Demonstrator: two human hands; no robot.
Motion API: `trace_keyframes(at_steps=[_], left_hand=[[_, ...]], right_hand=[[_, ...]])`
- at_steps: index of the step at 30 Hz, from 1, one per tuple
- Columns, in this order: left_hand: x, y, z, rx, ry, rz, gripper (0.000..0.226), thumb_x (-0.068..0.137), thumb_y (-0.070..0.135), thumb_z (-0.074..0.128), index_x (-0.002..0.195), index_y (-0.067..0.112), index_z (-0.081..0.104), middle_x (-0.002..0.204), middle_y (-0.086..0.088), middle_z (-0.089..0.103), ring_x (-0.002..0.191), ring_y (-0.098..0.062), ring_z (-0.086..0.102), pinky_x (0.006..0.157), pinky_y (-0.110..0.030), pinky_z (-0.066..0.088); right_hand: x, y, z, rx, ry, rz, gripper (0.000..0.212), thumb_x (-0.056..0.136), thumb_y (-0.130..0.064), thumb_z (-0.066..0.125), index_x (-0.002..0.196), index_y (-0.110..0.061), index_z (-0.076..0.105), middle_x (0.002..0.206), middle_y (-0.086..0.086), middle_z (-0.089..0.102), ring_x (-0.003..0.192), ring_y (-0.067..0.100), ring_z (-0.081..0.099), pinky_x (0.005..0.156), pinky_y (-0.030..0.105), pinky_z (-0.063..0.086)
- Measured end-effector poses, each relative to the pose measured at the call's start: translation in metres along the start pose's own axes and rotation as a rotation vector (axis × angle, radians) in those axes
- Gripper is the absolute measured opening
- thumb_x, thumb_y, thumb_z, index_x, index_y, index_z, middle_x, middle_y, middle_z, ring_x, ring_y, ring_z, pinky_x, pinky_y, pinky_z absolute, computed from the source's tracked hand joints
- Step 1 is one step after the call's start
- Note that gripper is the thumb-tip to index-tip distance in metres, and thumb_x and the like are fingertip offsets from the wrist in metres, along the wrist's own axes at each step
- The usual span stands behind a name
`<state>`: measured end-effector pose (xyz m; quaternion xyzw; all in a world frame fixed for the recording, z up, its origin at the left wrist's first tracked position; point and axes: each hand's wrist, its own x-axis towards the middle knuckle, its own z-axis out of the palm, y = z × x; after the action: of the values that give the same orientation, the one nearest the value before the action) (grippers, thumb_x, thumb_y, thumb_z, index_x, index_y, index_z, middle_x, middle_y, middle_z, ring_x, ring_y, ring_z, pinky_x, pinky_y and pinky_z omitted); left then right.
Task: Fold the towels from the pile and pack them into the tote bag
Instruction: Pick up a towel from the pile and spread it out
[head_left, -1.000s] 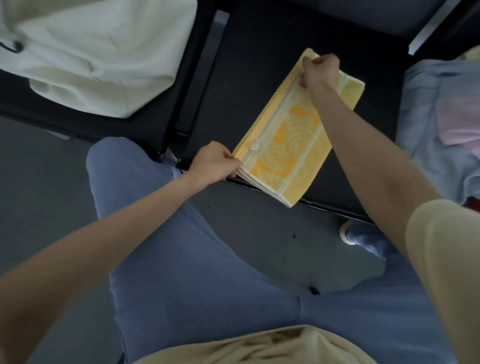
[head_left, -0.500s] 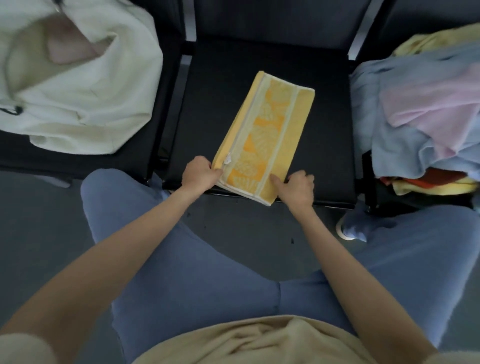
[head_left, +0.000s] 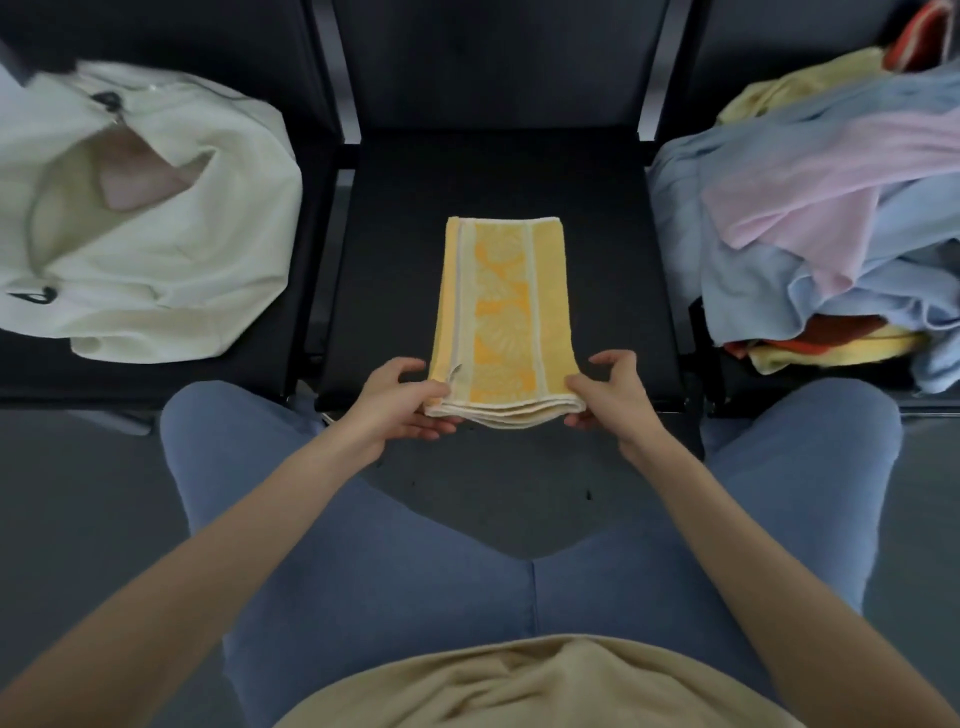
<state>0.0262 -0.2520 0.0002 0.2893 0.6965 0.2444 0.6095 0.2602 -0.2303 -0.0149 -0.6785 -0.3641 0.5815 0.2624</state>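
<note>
A yellow towel (head_left: 506, 312) with an orange leaf band lies folded into a long strip on the middle black seat (head_left: 395, 249). My left hand (head_left: 400, 402) pinches its near left corner, thumb on top and fingers underneath. My right hand (head_left: 605, 392) pinches the near right corner the same way. The near end is lifted slightly off the seat edge. The cream tote bag (head_left: 156, 270) lies on the left seat, its mouth open with a pink towel (head_left: 132, 179) inside. The towel pile (head_left: 810, 223) of blue, pink, yellow and red cloth sits on the right seat.
Three black seats stand in a row with metal bars (head_left: 337, 98) between their backs. My knees in blue trousers (head_left: 415, 571) are just under the front edge of the middle seat. Grey floor (head_left: 78, 493) lies below.
The towel has turned from a slant to lie straight on the seat. My right hand came from the far end to the near right corner, and both hands now lift the near end.
</note>
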Motion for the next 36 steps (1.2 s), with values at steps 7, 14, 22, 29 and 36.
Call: trace_keyframes(at_steps=[7, 14, 22, 29, 36], left_hand=[[0.0, 0.016, 0.002, -0.303, -0.108, 0.014, 0.022, 0.093, 0.016, 0.061, 0.105, -0.002, 0.068, 0.094, -0.023, 0.072, 0.085, -0.029, 0.073, 0.074, -0.032, 0.06], [0.055, 0.035, 0.008, -0.873, -0.126, -0.05, 0.038, 0.094, 0.015, 0.053, 0.121, -0.011, 0.05, 0.11, -0.029, 0.067, 0.103, -0.036, 0.067, 0.094, -0.042, 0.054], [0.09, 0.034, 0.025, -0.755, 0.023, 0.079, 0.038, 0.094, 0.006, 0.053, 0.128, -0.009, 0.046, 0.116, -0.029, 0.063, 0.104, -0.033, 0.066, 0.091, -0.039, 0.055], [0.087, 0.015, 0.025, 0.349, 0.099, 0.584, 0.043, 0.091, 0.016, 0.064, 0.133, 0.014, 0.055, 0.121, 0.002, 0.064, 0.111, -0.008, 0.059, 0.103, -0.03, 0.046], [0.089, -0.001, 0.001, 1.178, -0.017, 0.773, 0.064, 0.091, 0.021, 0.062, 0.148, 0.009, 0.035, 0.157, -0.003, 0.027, 0.144, -0.016, 0.025, 0.116, -0.025, 0.019]], right_hand=[[0.014, -0.004, -0.017, 0.505, -0.082, 0.163, 0.006, 0.091, -0.009, 0.058, 0.093, -0.009, 0.063, 0.073, 0.005, 0.059, 0.056, 0.012, 0.054, 0.051, 0.021, 0.048], [0.052, -0.032, -0.002, 0.871, -0.058, 0.269, 0.015, 0.089, -0.001, 0.053, 0.103, 0.003, 0.055, 0.112, 0.02, 0.06, 0.103, 0.024, 0.064, 0.077, 0.026, 0.056], [0.079, -0.043, 0.012, 0.815, 0.009, 0.254, 0.028, 0.086, 0.001, 0.056, 0.113, -0.001, 0.049, 0.106, 0.021, 0.058, 0.1, 0.026, 0.065, 0.086, 0.033, 0.055], [0.073, -0.019, 0.02, -0.205, 0.023, -0.265, 0.053, 0.08, -0.002, 0.064, 0.127, -0.009, 0.04, 0.114, 0.004, 0.054, 0.105, 0.018, 0.057, 0.085, 0.026, 0.05], [0.082, 0.007, 0.003, -1.205, -0.223, -0.624, 0.084, 0.081, -0.003, 0.056, 0.153, -0.018, 0.014, 0.161, 0.003, 0.005, 0.148, 0.017, 0.004, 0.117, 0.038, 0.015]])
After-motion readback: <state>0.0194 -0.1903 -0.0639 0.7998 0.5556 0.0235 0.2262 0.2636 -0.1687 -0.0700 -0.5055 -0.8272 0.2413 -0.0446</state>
